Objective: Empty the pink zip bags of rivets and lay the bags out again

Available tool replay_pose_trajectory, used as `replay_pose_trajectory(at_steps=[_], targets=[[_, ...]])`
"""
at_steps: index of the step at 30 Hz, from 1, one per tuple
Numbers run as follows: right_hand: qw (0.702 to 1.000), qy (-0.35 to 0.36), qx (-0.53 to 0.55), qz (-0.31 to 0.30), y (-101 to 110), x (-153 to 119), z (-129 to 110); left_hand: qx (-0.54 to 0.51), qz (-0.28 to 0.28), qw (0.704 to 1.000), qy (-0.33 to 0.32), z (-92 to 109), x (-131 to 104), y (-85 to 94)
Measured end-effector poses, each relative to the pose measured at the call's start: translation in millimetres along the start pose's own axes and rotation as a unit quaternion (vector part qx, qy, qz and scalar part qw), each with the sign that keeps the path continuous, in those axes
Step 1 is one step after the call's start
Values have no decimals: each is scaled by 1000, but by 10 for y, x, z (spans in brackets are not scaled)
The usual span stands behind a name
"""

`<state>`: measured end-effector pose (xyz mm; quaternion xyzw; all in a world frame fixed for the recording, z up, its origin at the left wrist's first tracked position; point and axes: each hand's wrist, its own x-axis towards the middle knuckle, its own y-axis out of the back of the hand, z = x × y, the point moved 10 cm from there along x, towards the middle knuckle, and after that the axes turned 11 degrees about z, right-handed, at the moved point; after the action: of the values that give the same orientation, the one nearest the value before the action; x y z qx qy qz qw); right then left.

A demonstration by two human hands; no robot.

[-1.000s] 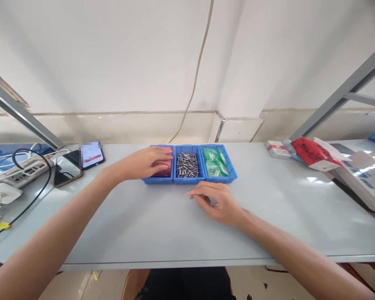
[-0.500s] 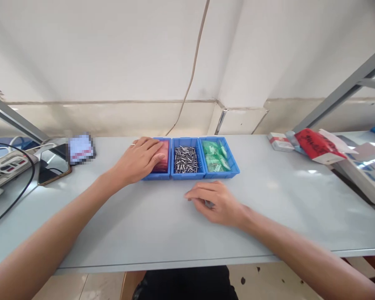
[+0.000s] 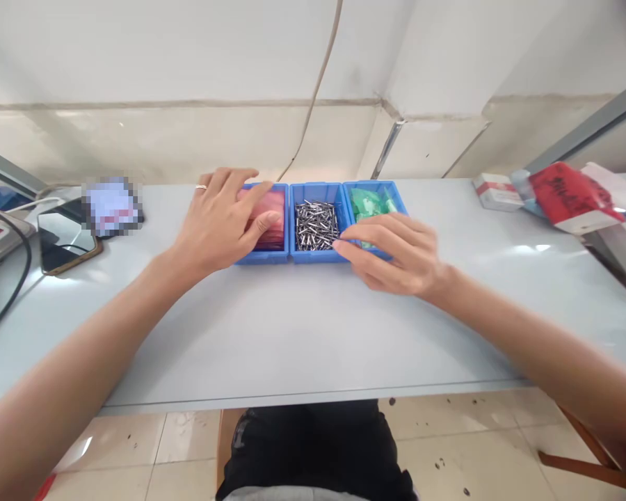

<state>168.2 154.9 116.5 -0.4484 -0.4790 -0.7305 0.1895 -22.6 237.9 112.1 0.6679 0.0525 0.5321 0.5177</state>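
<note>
Blue bins [image 3: 318,257] at your twelve o'clock, presumably for reach: left hand [image 3: 211,223], grip wide, over red packets [image 3: 272,203]; right hand [image 3: 399,256], grip indeterminable.

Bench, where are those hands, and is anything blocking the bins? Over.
Left hand open over red packets. Right hand curled, partly hiding green packets. Metal pins in middle bin, plainly visible.

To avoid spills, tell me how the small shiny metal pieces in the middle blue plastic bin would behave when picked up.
The small, slender, shiny metal pieces are probably stiff, given their metallic look. Their gleam hints at smooth, slippery surfaces. Heaped loosely in the middle blue plastic bin, they will likely slide or tumble.
</note>
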Motion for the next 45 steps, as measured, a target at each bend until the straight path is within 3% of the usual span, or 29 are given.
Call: replay_pose_trajectory(at_steps=[2,4,6,8,12,16,29,45], targets=[[996,75,-52,20,103,-29,19,42,86,992,-87,251,-36,222],[984,112,-123,71,250,-76,12,68,136,967,-203,568,-158,332],[976,111,-164,85,312,-115,-21,77,130,944,-293,798,-302,286],[981,96,-165,44,244,-128,-67,78,101,934,-333,892,-400,175],[987,50,-147,-35,51,-118,-119,49,95,939,-326,860,-453,72],[992,35,-102,-70,-58,-150,-156,5,91,950,-300,802,-442,45],[1000,-13,-5,-20,-4,-203,-13,-71,121,955,-261,736,-441,32],[998,-47,5,-35,-43,-210,28,-88,125,956,-249,688,-425,18]])
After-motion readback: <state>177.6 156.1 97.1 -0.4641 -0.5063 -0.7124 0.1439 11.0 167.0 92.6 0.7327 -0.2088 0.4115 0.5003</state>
